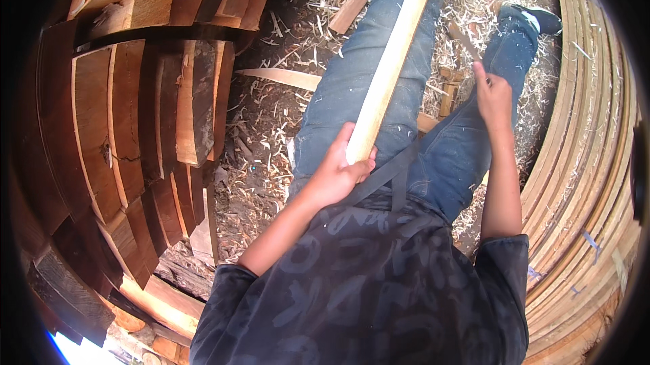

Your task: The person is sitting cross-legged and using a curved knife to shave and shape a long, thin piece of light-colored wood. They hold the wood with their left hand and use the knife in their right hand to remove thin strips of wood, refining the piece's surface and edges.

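A long, pale, smoothed wooden pole (393,63) slants over my outstretched leg, its near end at my lap and its far end leaving the top of the view. My left hand (347,165) is wrapped round that near end. On the right, my right hand (494,97) is closed above my other leg, the thumb pointing up. From it a dark, flat blade, which looks like a knife (463,41), points up and left, apart from the pole. The knife's handle is hidden in my fingers.
Stacked thick boards (125,121) rise on the left. Long, thin wooden strips (575,141) lie piled along the right. Wood shavings (311,3) litter the ground round my legs. A reddish board (359,1) and a pale pointed offcut (284,78) lie left of my leg.
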The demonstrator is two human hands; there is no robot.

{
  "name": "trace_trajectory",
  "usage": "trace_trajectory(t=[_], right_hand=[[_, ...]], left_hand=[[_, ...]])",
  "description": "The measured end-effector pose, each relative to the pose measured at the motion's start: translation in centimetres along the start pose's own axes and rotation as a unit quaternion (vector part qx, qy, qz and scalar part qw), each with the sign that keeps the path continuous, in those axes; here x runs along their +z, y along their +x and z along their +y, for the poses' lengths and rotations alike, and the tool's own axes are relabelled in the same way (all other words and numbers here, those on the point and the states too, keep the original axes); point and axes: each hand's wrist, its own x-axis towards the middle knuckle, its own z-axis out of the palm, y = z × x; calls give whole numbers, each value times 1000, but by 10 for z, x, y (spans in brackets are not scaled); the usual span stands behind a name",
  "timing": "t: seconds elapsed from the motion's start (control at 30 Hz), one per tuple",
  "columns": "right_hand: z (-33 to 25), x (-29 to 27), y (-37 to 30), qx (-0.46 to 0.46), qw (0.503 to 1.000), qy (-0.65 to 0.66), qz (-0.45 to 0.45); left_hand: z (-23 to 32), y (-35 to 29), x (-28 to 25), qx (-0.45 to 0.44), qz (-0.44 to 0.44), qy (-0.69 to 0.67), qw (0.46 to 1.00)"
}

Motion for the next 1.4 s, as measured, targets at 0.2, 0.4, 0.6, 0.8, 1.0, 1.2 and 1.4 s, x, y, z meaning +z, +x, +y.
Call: trace_trajectory(t=[0.2, 0.4, 0.6, 0.8, 1.0, 1.2, 1.4], right_hand=[[-28, 29, -86, -141, 982, 116, -55], [-59, 33, -115, -186, 970, 141, -62], [-67, 17, -108, -217, 975, 6, -35], [-64, 15, -85, -262, 962, -78, 31], [-54, 21, -53, -295, 946, -101, 89], [-37, -5, 4, -63, 991, -91, 81], [-53, 15, -52, -179, 983, -35, 15]], left_hand=[[16, -16, 12, 39, 91, 236, 967], [29, -25, 15, 78, 155, 386, 906], [17, -16, 7, 88, 150, 456, 873], [13, -11, 3, 110, 141, 434, 883], [20, -9, 6, 80, 131, 368, 917], [20, -10, 2, 72, 124, 365, 920], [20, -10, -1, 39, 124, 348, 928]])
